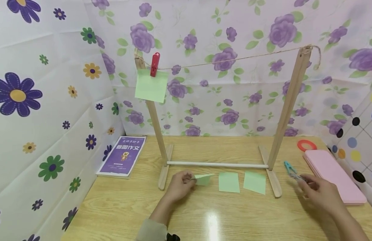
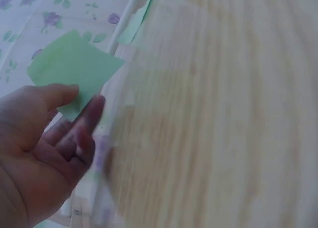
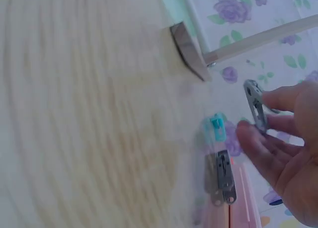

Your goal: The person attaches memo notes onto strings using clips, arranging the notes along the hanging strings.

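Observation:
My left hand [image 1: 180,186] pinches a light green paper square [image 2: 74,69] between thumb and fingers, its edge lifted off the table. Two more green paper squares [image 1: 229,182] lie flat to its right. My right hand [image 1: 322,194] holds a grey clothespin [image 3: 255,105] by its fingertips, just above the table. Below it lie another grey clothespin [image 3: 225,176] and a teal clothespin [image 1: 288,166]. On a string [image 1: 234,59] between two wooden posts, a red clothespin [image 1: 154,64] holds up a green paper square [image 1: 151,85] near the left post.
The wooden frame's right post [image 1: 289,108] and white crossbar [image 1: 217,164] stand behind the papers. A pink case [image 1: 333,175] lies beside my right hand, with a red ring [image 1: 307,142] behind it. A purple book [image 1: 122,155] lies at the back left. Flowered cloth surrounds the table.

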Motion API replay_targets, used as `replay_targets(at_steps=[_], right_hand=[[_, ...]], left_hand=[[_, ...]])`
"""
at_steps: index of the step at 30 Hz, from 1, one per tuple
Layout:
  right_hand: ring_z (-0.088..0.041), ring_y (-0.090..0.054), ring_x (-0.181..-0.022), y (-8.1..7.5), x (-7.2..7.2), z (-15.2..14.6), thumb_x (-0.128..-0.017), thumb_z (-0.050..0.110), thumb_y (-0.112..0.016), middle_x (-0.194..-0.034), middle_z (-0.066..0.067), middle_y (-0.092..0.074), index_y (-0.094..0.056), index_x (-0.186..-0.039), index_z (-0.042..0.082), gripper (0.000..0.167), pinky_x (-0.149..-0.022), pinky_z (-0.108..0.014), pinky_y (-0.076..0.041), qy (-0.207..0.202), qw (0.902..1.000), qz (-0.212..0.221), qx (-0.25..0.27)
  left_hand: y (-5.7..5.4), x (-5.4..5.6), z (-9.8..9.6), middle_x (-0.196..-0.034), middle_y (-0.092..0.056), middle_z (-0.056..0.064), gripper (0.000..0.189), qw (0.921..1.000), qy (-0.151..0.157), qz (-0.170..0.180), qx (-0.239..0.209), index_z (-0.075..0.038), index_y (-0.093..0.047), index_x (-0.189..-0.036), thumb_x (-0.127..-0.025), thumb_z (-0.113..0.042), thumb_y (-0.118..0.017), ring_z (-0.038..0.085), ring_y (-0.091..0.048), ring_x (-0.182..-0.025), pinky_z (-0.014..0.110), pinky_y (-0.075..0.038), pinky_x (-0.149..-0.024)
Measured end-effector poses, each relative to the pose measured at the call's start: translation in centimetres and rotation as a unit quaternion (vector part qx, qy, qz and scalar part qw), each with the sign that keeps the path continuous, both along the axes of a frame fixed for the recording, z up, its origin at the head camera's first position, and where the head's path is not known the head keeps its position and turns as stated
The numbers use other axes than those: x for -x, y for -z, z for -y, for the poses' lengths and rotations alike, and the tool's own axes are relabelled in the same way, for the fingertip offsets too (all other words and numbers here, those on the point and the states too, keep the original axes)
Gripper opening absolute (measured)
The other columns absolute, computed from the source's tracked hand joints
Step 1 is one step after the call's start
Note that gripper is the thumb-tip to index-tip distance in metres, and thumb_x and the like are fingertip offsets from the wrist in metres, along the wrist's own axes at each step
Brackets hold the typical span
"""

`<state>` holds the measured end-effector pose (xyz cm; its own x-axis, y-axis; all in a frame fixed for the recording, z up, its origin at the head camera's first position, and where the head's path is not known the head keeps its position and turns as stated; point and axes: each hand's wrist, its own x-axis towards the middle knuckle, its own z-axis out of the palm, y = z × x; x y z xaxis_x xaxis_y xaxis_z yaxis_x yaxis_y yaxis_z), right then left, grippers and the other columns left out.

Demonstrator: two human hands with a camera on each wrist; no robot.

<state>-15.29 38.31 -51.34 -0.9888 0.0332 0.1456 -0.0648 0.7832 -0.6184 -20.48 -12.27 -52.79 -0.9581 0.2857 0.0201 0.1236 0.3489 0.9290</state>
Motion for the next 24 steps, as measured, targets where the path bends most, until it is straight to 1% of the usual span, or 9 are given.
replay_targets(at_steps=[4,8,10,13,15,16,17,21,24], right_hand=[[-0.006,-0.07,-0.069,-0.7,0.0,0.7,-0.099,0.042,-0.066,-0.093,-0.002,-0.075,-0.06,-0.134,-0.003,0.057,-0.054,-0.022,-0.056,0.039,0.9968,-0.001,0.069],[-0.003,-0.069,-0.073,-1.0,0.1,1.0,-0.092,0.035,-0.077,-0.09,0.012,-0.072,-0.065,-0.127,0.0,0.05,-0.056,-0.023,-0.06,0.073,0.9805,-0.001,0.182],[-0.002,-0.069,-0.073,-1.1,0.1,1.0,-0.092,0.027,-0.079,-0.089,0.014,-0.072,-0.071,-0.12,0.006,0.036,-0.057,-0.022,-0.06,0.075,0.9616,0.002,0.264],[0.002,-0.068,-0.079,-1.1,0.2,1.3,-0.093,0.014,-0.076,-0.095,0.017,-0.073,-0.076,-0.112,0.015,0.018,-0.064,-0.017,-0.06,0.049,0.9137,0.001,0.403],[0.003,-0.068,-0.084,-1.2,0.3,1.6,-0.095,0.006,-0.072,-0.099,0.017,-0.074,-0.078,-0.11,0.017,0.019,-0.068,-0.015,-0.06,0.026,0.8827,-0.006,0.469],[0.003,-0.069,-0.085,-1.2,0.4,1.8,-0.095,0.004,-0.07,-0.101,0.017,-0.074,-0.078,-0.11,0.016,0.02,-0.07,-0.015,-0.06,0.014,0.8733,-0.009,0.487],[0.003,-0.069,-0.086,-1.2,0.5,2.0,-0.096,0.002,-0.069,-0.102,0.016,-0.074,-0.077,-0.11,0.014,0.021,-0.071,-0.015,-0.06,0.004,0.8696,-0.016,0.494],[-0.002,-0.071,-0.084,-1.5,0.9,2.9,-0.095,-0.004,-0.068,-0.1,0.011,-0.075,-0.075,-0.112,0.007,0.021,-0.068,-0.018,-0.061,-0.027,0.8758,-0.049,0.48],[-0.006,-0.072,-0.084,-1.9,1.2,3.7,-0.094,-0.009,-0.065,-0.1,0.007,-0.075,-0.073,-0.113,0.0,0.021,-0.071,-0.021,-0.062,-0.056,0.8665,-0.058,0.493]], left_hand=[[-0.7,-0.3,0.0,-0.097,-0.071,0.01,0.013,0.9969,-0.032,0.031,-0.065,-0.005,-0.068,-0.108,-0.099,-0.014,-0.067,0.03,-0.074,-0.086,0.034,-0.064,-0.074],[-1.1,-0.6,-0.1,-0.096,-0.073,0.01,0.02,0.9902,-0.061,0.057,-0.111,-0.003,-0.069,-0.112,-0.097,-0.016,-0.07,0.029,-0.072,-0.093,0.037,-0.064,-0.083],[-1.2,-0.7,-0.2,-0.097,-0.073,0.011,0.026,0.9839,-0.076,0.073,-0.144,0.0,-0.069,-0.115,-0.097,-0.019,-0.071,0.027,-0.072,-0.092,0.039,-0.063,-0.085],[-1.2,-0.6,-0.2,-0.1,-0.071,0.011,0.037,0.9706,-0.095,0.094,-0.2,0.003,-0.066,-0.123,-0.097,-0.023,-0.072,0.022,-0.072,-0.09,0.037,-0.063,-0.086],[-1.3,-0.6,-0.2,-0.103,-0.071,0.012,0.043,0.9615,-0.101,0.106,-0.233,0.005,-0.061,-0.127,-0.098,-0.025,-0.07,0.02,-0.072,-0.091,0.034,-0.062,-0.088],[-1.3,-0.6,-0.2,-0.105,-0.071,0.013,0.044,0.9574,-0.102,0.11,-0.247,0.005,-0.059,-0.129,-0.098,-0.024,-0.069,0.02,-0.073,-0.092,0.032,-0.062,-0.088],[-1.4,-0.6,-0.2,-0.107,-0.071,0.013,0.044,0.955,-0.102,0.11,-0.256,0.006,-0.057,-0.13,-0.099,-0.024,-0.069,0.02,-0.073,-0.094,0.032,-0.061,-0.089],[-1.8,-0.3,-0.3,-0.106,-0.072,0.015,0.039,0.946,-0.114,0.106,-0.284,0.007,-0.058,-0.126,-0.098,-0.017,-0.07,0.021,-0.074,-0.097,0.03,-0.06,-0.091],[-2.1,-0.2,-0.4,-0.101,-0.073,0.012,0.034,0.9404,-0.13,0.101,-0.297,0.008,-0.062,-0.122,-0.096,-0.013,-0.071,0.018,-0.074,-0.094,0.03,-0.06,-0.091]])
